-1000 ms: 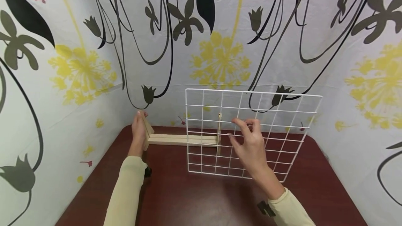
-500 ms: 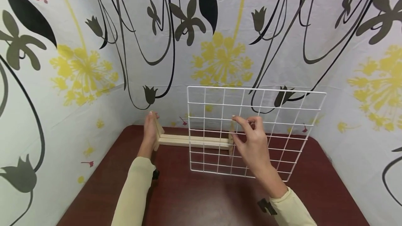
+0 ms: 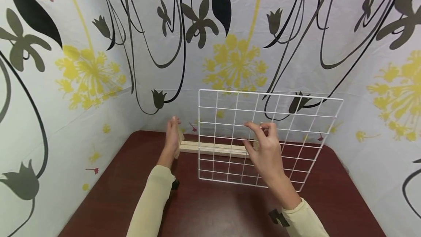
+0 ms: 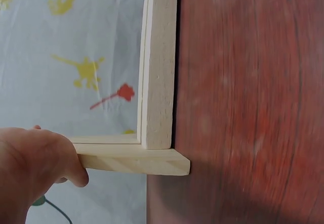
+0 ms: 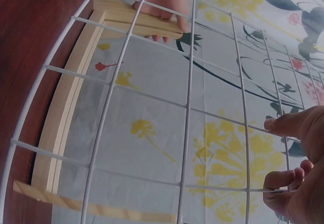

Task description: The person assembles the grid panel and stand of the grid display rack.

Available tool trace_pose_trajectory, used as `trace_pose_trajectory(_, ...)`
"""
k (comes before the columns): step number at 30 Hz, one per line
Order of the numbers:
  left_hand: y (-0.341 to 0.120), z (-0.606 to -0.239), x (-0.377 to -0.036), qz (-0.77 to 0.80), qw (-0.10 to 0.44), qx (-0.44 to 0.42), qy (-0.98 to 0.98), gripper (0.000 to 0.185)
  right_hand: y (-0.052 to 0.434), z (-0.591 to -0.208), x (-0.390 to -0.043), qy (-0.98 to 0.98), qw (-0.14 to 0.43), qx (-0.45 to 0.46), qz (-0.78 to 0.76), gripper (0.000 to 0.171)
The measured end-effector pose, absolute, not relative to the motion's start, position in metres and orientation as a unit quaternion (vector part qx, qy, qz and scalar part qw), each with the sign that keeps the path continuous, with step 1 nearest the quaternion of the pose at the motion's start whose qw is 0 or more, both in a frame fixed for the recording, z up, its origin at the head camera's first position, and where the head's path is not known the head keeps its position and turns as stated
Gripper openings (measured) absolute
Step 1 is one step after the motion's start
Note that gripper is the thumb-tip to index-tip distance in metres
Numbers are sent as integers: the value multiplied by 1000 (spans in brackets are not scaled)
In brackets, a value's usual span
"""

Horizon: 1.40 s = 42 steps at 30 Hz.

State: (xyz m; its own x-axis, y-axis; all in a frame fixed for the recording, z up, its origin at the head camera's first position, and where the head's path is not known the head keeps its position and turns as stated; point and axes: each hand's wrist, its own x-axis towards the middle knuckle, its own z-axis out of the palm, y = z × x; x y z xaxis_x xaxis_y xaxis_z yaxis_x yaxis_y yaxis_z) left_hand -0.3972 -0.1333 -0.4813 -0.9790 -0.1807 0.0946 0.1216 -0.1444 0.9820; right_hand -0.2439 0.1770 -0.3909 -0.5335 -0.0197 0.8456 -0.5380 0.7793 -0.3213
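With my left hand I grip the upright end board of a wooden stand; my fingers are clamped around the upper part of this board. The long rail of the stand goes from this board toward the right, near the back edge of the dark red table, and it meets the other end board.

My right hand holds the white wire grid: the fingers are bent on its wires, and the tips of thumb and forefinger are apart from each other. The grid is nearly upright and a little tilted, and it stands before the right part of the stand, so I see the rail through its squares. I cannot tell whether its lower edge touches the table. Behind everything there is a white cloth with printed flowers
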Motion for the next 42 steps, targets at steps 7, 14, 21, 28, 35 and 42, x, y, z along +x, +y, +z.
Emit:
trace_pose_trajectory(7, -116, -483, -398, -788, 79, 14, -610, 68, 181, -389, -245, -828, 455, 167, 282, 59)
trace_pose_trajectory(14, -102, -484, -389, -793, 47, 10, -607, 58, 181, -391, -246, -830, 452, 158, 287, 58)
trace_pose_trajectory(21, -89, -486, -382, -805, 29, -12, -593, 56, 183, -392, -252, -829, 456, 148, 290, 58)
trace_pose_trajectory(28, -86, -487, -380, -809, 33, -20, -586, 65, 181, -391, -255, -829, 453, 147, 292, 58)
trace_pose_trajectory(35, -86, -485, -380, -807, 35, -23, -590, 63, 182, -389, -258, -833, 450, 152, 284, 56)
trace_pose_trajectory(42, -87, -486, -379, -817, 43, -27, -574, 58, 186, -385, -262, -832, 456, 154, 277, 56)
